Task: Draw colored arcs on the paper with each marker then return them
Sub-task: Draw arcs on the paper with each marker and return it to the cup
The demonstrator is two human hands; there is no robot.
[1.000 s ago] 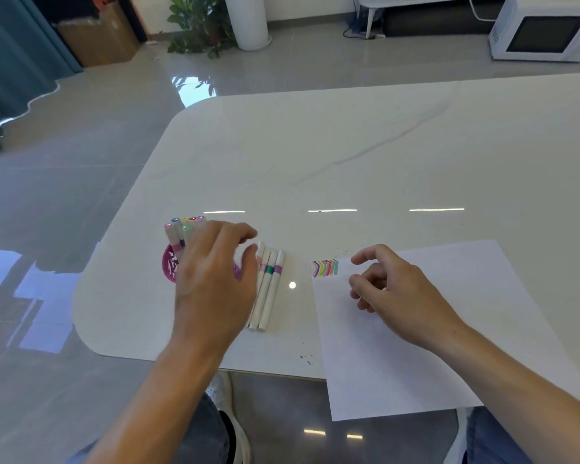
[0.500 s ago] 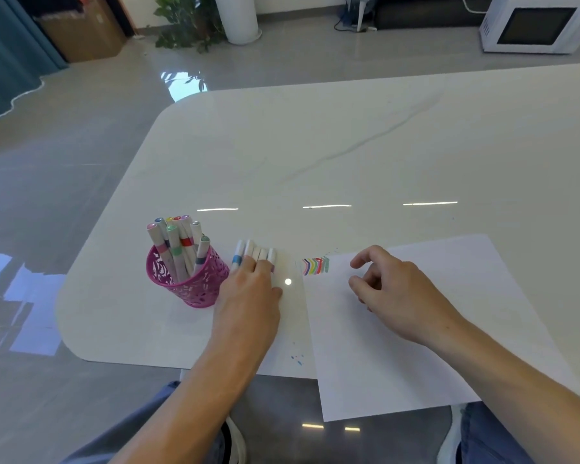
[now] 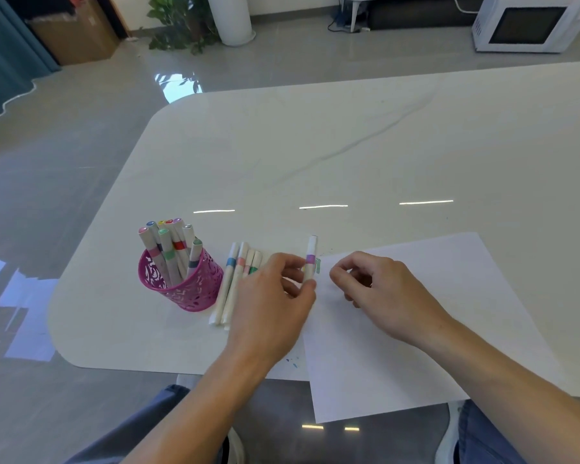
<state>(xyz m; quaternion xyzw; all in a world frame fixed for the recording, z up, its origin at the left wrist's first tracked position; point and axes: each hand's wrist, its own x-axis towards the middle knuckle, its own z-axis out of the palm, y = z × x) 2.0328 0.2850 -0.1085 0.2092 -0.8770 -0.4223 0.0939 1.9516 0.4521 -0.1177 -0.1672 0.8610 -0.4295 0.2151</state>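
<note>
The left hand (image 3: 272,306) pinches a purple-banded marker (image 3: 310,259) upright at the paper's (image 3: 416,329) ten o'clock corner. The right hand (image 3: 379,296) hovers loosely curled, holding nothing, at three o'clock of it.

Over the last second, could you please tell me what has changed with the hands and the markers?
The left hand moved right from the pink pen cup to the row of loose markers, took hold of the purple-banded marker and lifted it upright toward the paper. The right hand stayed on the paper, fingers curled. The cup, its markers and the other loose markers stayed as they were.
</note>
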